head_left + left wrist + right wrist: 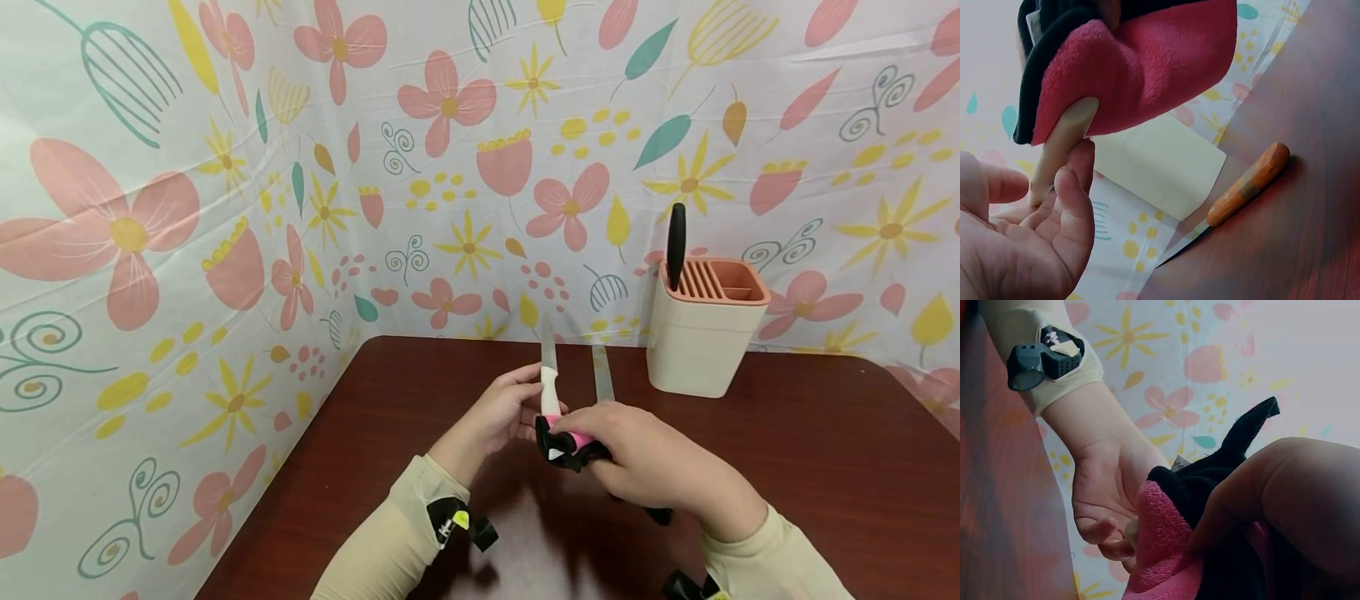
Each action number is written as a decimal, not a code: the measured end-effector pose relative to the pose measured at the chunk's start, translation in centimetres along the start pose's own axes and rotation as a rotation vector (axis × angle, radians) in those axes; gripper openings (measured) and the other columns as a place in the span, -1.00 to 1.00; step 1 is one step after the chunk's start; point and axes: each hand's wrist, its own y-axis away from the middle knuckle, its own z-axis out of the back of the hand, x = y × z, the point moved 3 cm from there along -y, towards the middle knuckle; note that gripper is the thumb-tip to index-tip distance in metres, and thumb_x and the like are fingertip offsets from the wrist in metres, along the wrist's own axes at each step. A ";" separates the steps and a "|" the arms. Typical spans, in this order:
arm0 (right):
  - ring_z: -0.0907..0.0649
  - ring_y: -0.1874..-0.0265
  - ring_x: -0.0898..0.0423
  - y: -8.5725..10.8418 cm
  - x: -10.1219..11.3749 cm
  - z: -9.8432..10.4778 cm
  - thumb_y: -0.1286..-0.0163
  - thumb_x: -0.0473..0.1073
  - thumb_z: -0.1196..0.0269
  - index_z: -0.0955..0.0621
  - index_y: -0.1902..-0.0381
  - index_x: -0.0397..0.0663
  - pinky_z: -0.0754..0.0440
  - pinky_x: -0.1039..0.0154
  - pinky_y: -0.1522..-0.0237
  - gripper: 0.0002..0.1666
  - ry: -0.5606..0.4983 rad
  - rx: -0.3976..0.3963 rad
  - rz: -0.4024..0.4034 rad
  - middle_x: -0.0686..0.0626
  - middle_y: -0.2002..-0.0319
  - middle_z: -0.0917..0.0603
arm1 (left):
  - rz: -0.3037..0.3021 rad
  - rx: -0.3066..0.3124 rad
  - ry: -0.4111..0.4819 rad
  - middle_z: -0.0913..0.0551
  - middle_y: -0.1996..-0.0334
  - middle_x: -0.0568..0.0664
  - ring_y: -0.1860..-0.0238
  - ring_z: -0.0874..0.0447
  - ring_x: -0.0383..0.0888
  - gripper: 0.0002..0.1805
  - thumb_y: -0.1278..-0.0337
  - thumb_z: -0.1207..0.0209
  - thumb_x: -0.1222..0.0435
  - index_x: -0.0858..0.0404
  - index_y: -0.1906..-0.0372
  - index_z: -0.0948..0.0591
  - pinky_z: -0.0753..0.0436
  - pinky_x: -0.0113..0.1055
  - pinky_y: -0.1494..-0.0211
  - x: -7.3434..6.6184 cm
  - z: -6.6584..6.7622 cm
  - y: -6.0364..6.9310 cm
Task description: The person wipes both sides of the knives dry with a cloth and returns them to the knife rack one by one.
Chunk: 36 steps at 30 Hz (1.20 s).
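Note:
A knife with a white handle (pixel 550 390) points blade up and away, and my left hand (pixel 510 408) holds it by that handle between thumb and fingers. Pink and black cloth (pixel 1141 75) is gripped in my right hand (pixel 645 454). In the left wrist view the cloth's pink side lies against the handle's butt end. A second knife, its handle orange (pixel 1250 184), lies on the table beyond the hands. The head view shows its blade (pixel 602 372), while the right hand covers most of its handle.
At the back right of the dark red-brown table (pixel 825 467) stands a cream knife block (pixel 701 346) with an orange slotted top. One black-handled knife (pixel 677 246) is upright in it. A flowered cloth (pixel 450 192) hangs behind the table and along its left side.

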 end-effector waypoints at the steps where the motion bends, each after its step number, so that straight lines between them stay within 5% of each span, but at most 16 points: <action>1: -0.64 0.04 0.32 0.0 0.0 0.0 -0.20 -0.38 -0.28 -0.70 -0.02 0.32 -0.66 0.14 -0.05 -0.48 -0.003 0.007 0.000 0.45 0.07 -0.66 | 0.001 -0.007 -0.008 -0.77 0.32 -0.01 0.60 -0.69 -0.23 -0.47 -0.58 0.04 0.25 0.05 -0.55 -0.33 -0.67 -0.36 0.50 0.0 0.1 -0.1; 13: -0.57 0.24 0.41 0.3 -0.5 0.7 -0.16 -0.46 -0.18 -0.70 -0.05 0.44 -0.56 0.37 0.13 -0.32 -0.133 0.119 -0.062 0.42 0.17 -0.64 | -0.020 -0.020 -0.038 -0.81 0.30 -0.06 0.65 -0.65 -0.27 -0.53 -0.60 0.01 0.24 -0.06 -0.48 -0.40 -0.57 -0.42 0.60 0.3 0.9 -0.6; 22: -0.56 0.29 0.37 0.6 -1.4 1.6 -0.09 -0.51 -0.13 -0.71 -0.09 0.32 -0.47 0.39 0.20 -0.27 -0.151 0.109 -0.054 0.39 0.15 -0.68 | -0.072 -0.076 -0.087 -0.77 0.36 -0.15 0.60 -0.60 -0.28 -0.53 -0.61 0.01 0.24 0.15 -0.49 -0.38 -0.46 -0.43 0.59 0.1 0.9 -0.7; 28: -0.55 0.31 0.35 0.7 -1.5 1.9 -0.11 -0.50 -0.13 -0.71 -0.13 0.23 -0.45 0.38 0.20 -0.29 -0.149 0.118 -0.081 0.35 0.14 -0.69 | -0.127 -0.148 -0.115 -0.76 0.33 -0.12 0.44 -0.50 -0.21 -0.60 -0.58 -0.05 0.19 0.24 -0.34 -0.55 -0.40 -0.40 0.54 0.2 1.3 -0.7; 36: -0.56 0.31 0.38 0.7 -1.7 2.0 -0.09 -0.51 -0.14 -0.71 -0.08 0.29 -0.52 0.38 0.18 -0.29 -0.129 0.081 -0.051 0.38 0.16 -0.68 | -0.124 -0.138 -0.007 -0.69 0.39 -0.12 0.57 -0.46 -0.27 -0.65 -0.55 -0.10 0.12 0.27 -0.15 -0.64 -0.43 -0.42 0.52 0.2 1.4 -0.8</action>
